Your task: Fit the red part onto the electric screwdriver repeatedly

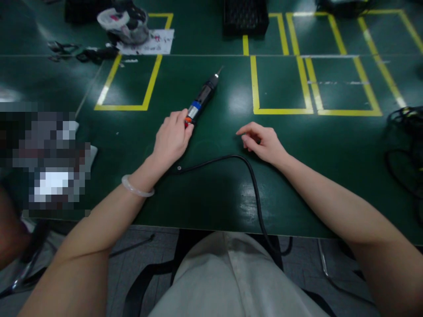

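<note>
— Where is the electric screwdriver (202, 97) lying?

— It lies on the green surface (205, 193), near the middle, with its tip pointing away from the person and a little to the right. The left hand (172, 140) rests over its near end; the fingers (181, 119) curl on the orange and blue part, but I cannot tell if they really grip it or only touch it.

— And the other hand?

— The right hand (262, 143) lies on the surface well apart from the tool, holding nothing — its fingers (246, 130) are loosely bent, narrow, pointing left.

— What is around them?

— A black cable (253, 180) runs from under the left hand, bends between the two hands, then goes over the near edge of the surface. Yellow tape rectangles (282, 88) mark the surface beyond the tool. At the far edge there is a black basket (245, 16), and on the far left a bag (122, 24) on a sheet of paper (150, 43). On the right edge lies a bundle of dark wires (406, 121). The left wrist carries a pale bracelet (135, 187).

— Is anything in the way?

— Only the cable passes between the hands.
</note>
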{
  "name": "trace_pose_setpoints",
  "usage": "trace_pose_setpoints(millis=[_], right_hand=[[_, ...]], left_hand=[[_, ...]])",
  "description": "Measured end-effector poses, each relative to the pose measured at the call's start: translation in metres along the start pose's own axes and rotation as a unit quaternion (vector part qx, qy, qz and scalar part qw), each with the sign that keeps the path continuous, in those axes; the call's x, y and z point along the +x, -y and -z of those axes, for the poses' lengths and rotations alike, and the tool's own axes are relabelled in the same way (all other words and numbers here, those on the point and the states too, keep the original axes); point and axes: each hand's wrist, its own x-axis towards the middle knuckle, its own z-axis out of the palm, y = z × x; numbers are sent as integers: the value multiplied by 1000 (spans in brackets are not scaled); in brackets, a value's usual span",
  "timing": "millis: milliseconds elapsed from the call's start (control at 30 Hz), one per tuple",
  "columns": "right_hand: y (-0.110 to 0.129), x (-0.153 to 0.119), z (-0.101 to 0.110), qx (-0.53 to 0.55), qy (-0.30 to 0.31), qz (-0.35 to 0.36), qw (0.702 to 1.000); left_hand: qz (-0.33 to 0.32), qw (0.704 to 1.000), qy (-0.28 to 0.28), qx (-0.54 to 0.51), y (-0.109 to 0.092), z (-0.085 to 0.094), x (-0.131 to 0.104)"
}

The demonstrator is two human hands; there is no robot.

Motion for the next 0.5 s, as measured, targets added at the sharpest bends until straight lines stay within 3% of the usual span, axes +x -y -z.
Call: trace_pose_setpoints(millis=[267,500], right_hand=[[2,0,-3,21,3,21,1000],[4,1,-8,53,21,15,998]], left_hand=[[-125,991,36,-16,-68,-8,-5],[-159,985,59,-38,-93,-15,-7]])
